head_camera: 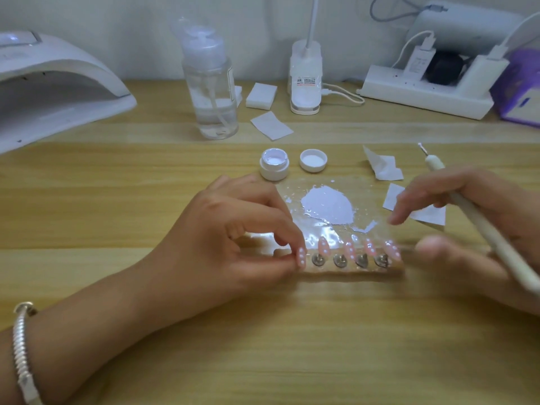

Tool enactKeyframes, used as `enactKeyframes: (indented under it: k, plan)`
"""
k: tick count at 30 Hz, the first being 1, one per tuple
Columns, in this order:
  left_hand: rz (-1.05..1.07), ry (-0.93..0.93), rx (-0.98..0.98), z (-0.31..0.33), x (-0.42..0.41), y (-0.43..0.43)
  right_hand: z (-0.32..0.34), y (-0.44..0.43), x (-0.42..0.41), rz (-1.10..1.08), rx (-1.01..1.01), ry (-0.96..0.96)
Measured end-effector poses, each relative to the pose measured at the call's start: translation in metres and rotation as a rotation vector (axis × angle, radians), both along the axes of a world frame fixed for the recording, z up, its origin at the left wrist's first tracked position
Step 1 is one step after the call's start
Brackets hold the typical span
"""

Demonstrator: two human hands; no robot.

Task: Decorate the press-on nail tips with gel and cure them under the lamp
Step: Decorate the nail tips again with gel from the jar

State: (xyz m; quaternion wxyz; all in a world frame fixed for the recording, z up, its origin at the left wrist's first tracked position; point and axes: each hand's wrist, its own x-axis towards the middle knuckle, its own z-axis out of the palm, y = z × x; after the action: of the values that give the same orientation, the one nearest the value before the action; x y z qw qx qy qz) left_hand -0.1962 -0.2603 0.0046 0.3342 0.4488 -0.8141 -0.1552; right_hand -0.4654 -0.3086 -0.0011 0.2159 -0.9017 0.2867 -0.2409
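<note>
A: Any legible text on the bench?
B: None. Sticker on the desk lamp base (306, 80): dark printed lines, too blurred to read.
A: Pump bottle (211, 92)?
B: Label sits on its far side, edge only. Unreadable.
A: Elsewhere?
B: Faint grey print on the white charger (418, 61); faint mark on top of the curing lamp (58, 80). Neither resolves. Blue patch on the purple box (521, 95), no letters made out.

The table (87, 200) is pale wood grain, matt. Pink tips (349, 249) shine glossy on a clear strip (350, 270) with metal studs (340, 261). The palette (321, 235) looks like glossy clear plastic; lamp (58, 83) smooth white plastic; pen (491, 240) matt cream; bracelet (20, 355) silvery metal.
</note>
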Motion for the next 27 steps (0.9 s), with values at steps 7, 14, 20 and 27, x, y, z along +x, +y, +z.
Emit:
enactKeyframes:
  k: [7,14,20,27]
  plan:
    - [0.000,0.168,0.072,0.002,-0.002,0.000,0.003,-0.045,-0.039,-0.373,-0.309,-0.042]
    - [0.108,0.241,0.096,0.000,-0.003,0.002,-0.003,-0.040,-0.035,-0.262,-0.192,0.060]
    - [0.129,0.338,0.091,0.001,-0.006,0.001,0.003,-0.034,-0.026,-0.278,-0.093,-0.076]
    - [0.105,0.413,0.107,-0.002,-0.006,-0.003,0.036,-0.016,0.011,-0.235,-0.143,-0.304]
